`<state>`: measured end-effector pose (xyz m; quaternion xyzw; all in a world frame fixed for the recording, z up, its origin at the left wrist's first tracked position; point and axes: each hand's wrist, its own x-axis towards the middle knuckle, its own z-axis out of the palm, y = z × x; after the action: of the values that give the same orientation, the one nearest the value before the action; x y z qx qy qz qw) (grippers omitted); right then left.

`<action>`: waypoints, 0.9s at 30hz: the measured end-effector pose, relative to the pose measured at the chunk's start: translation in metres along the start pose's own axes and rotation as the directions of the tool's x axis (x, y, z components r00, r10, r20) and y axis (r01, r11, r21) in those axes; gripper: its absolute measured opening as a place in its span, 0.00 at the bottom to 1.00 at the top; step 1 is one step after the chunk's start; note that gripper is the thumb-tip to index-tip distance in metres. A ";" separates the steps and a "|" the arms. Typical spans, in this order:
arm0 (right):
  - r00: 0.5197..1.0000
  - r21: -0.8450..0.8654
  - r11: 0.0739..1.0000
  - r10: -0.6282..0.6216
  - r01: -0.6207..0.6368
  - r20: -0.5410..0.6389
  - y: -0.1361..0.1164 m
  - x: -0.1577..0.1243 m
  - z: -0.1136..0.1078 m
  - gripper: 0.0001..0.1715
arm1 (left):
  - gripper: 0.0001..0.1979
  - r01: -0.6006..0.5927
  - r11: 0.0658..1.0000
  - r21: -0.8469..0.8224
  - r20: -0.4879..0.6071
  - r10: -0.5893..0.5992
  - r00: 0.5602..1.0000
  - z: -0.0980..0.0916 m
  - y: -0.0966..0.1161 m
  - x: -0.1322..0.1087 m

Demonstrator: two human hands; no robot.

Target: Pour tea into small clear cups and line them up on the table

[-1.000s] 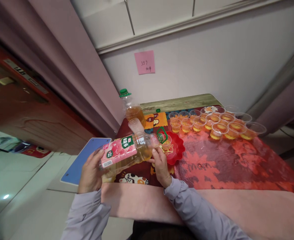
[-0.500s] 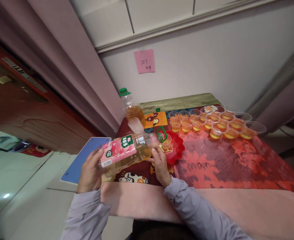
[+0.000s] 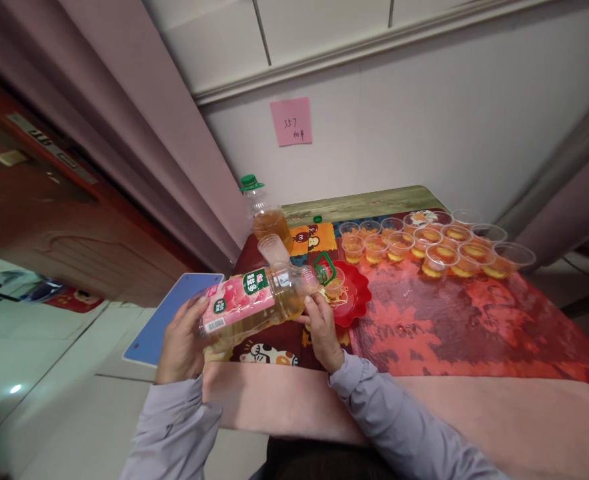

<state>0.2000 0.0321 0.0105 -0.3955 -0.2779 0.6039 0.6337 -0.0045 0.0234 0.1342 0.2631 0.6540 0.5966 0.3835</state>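
Just short of the red scalloped plastic tray [image 3: 355,301], on its near-left side, the right hand [image 3: 321,330] props the underside of a large clear plastic bottle with a pink label [image 3: 254,303], fingers curled up against its shoulder. The left hand [image 3: 181,347] wraps the bottle's base, farther from the tray and out past the table's left edge. The bottle lies nearly on its side, tilted mouth-down toward the tray, amber drink pooled along its lower wall; its green ring handle [image 3: 324,268] hangs at the neck, right over the tray's left rim. Inside the tray, under the bottle's mouth, stands a small clear plastic cup [image 3: 335,281] with a little amber liquid in it.

Behind the tray and to its left stands a second clear bottle with a green cap [image 3: 263,213], upright, partly full of amber drink, with an upturned stack of clear cups [image 3: 273,249] leaning in front of it. Beyond the tray to its right, a cluster of small clear cups holding amber drink [image 3: 424,241] sits in rows. All of it rests on a table covered in a red patterned cloth under clear film [image 3: 449,327]. On the wall above the tray hangs a pink paper note [image 3: 291,121].
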 end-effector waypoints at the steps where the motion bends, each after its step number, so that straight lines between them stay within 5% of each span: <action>1: 1.000 0.000 1.000 0.000 0.000 -0.001 0.000 0.000 0.000 0.29 | 0.31 -0.003 1.000 -0.003 0.002 0.003 1.000 0.000 0.000 0.000; 27: 1.000 0.000 1.000 -0.016 0.016 0.007 0.005 0.003 -0.002 0.30 | 0.33 0.003 1.000 -0.008 0.006 -0.003 1.000 -0.001 -0.002 0.004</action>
<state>0.1992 0.0347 0.0044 -0.3913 -0.2830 0.6003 0.6376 -0.0070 0.0255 0.1313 0.2623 0.6510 0.5979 0.3873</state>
